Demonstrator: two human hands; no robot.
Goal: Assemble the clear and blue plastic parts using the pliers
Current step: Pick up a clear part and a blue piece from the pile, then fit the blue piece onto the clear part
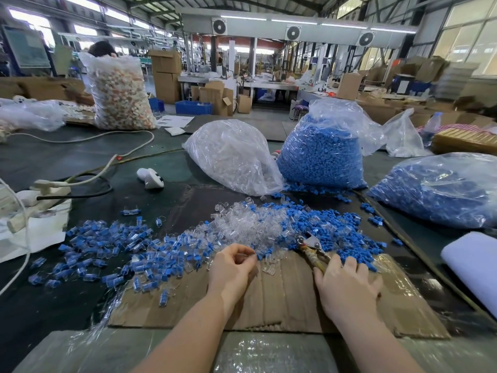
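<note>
The left hand [233,262] pinched a clear part [251,256], seemingly readying it; the right hand [347,282] gripped the pliers [312,247] over the loose parts.

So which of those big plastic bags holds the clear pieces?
The left-most of the three nearby bags, lying slumped on its side; the two bags to its right are full of blue pieces.

A factory hall: steel roof trusses [242,4], stacked cartons [165,74], bagged parts [321,154].

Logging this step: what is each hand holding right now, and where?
Right hand grips the pliers by their wrapped handles. Left hand pinches something small at its fingertips; what it is cannot be told.
</note>
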